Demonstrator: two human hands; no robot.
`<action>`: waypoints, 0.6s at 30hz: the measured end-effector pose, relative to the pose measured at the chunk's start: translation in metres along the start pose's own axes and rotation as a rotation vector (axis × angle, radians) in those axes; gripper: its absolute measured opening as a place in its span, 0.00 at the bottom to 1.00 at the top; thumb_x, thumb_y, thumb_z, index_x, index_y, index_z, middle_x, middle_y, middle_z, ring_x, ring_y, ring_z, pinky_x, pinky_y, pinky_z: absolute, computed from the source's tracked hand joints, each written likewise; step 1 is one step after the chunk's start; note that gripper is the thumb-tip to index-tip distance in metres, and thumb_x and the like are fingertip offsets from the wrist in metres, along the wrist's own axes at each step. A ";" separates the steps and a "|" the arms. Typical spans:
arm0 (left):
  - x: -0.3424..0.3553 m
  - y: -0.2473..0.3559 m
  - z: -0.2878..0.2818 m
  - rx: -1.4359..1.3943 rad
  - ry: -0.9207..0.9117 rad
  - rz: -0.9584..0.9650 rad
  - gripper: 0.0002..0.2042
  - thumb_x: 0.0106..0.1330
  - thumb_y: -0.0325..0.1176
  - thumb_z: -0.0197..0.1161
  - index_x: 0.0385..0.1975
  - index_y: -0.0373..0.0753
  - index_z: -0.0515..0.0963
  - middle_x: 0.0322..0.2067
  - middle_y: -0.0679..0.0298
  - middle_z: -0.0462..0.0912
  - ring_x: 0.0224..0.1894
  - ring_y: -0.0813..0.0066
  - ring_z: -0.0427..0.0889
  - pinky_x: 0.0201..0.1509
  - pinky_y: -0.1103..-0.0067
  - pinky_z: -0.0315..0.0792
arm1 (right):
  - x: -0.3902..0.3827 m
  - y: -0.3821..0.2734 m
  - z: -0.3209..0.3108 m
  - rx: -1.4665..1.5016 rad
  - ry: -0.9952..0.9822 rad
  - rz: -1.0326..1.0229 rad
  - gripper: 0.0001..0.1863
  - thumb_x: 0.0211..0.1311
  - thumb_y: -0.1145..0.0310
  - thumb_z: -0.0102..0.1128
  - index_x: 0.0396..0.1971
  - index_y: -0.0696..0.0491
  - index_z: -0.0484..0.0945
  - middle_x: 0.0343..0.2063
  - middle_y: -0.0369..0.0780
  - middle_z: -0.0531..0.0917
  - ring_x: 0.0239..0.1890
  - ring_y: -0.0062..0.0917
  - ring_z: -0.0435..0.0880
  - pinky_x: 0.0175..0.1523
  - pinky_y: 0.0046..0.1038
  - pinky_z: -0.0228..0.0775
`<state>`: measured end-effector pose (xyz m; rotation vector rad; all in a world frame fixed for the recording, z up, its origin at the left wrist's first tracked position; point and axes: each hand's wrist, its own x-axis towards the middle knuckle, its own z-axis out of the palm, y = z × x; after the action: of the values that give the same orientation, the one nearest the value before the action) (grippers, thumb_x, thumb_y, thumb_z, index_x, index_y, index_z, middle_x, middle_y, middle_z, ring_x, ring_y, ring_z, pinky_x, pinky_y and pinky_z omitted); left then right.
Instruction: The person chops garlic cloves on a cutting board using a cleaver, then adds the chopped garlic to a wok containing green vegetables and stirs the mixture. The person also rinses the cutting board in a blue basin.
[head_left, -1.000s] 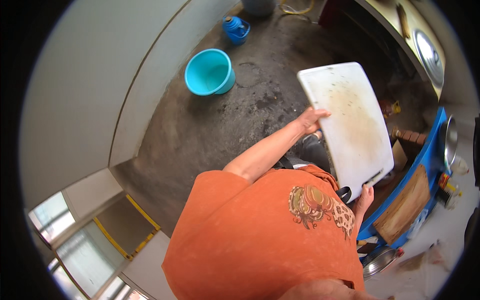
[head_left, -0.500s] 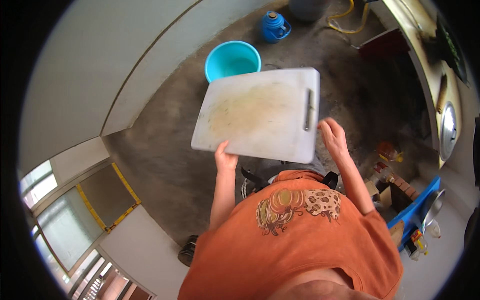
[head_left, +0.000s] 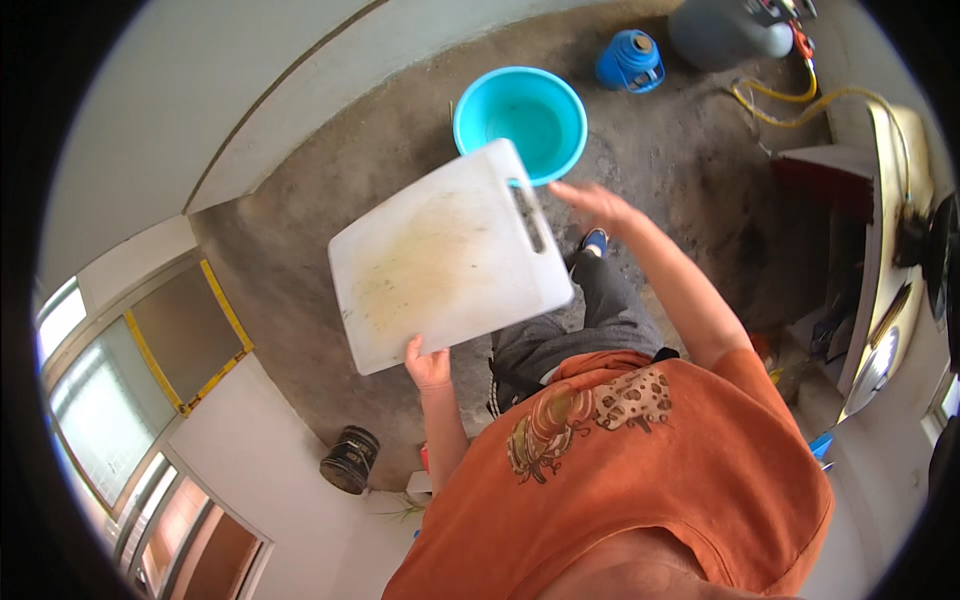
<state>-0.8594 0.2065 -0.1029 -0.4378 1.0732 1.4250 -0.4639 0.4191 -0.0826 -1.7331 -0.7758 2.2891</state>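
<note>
A white plastic cutting board (head_left: 440, 262) with a yellowish stained middle is held up in front of me, tilted, its handle slot on the right. My left hand (head_left: 430, 368) grips its near edge, with the thumb on top and the other fingers hidden beneath. Beyond the board's far right corner, my right hand (head_left: 597, 208) reaches out with its fingers stretched, holding nothing and slightly blurred. A turquoise basin (head_left: 530, 120) stands on the floor just past the board, which overlaps its near rim.
Behind the basin are a blue jug (head_left: 631, 62) and a grey gas cylinder (head_left: 725, 35) with a yellow hose (head_left: 800, 113). At right runs a counter (head_left: 885, 290) with a metal lid (head_left: 872, 372). A dark bucket (head_left: 351, 460) sits by the left wall.
The board has swung left and turned in my left hand. My right hand has moved forward and leftward, toward the basin. The view has shifted, bringing the gas cylinder more fully into sight.
</note>
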 end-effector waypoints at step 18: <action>0.286 -0.203 0.112 0.414 -0.148 -0.873 0.19 0.64 0.34 0.60 0.54 0.36 0.70 0.49 0.60 0.79 0.50 0.68 0.78 0.54 0.72 0.72 | 0.000 -0.010 -0.016 0.473 0.669 -0.112 0.17 0.56 0.73 0.58 0.47 0.54 0.75 0.29 0.33 0.77 0.29 0.17 0.74 0.33 0.21 0.67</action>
<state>-0.6894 0.4255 -0.3448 -0.4136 0.8581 0.4416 -0.4512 0.4326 -0.0805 -1.9496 -0.1731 1.4826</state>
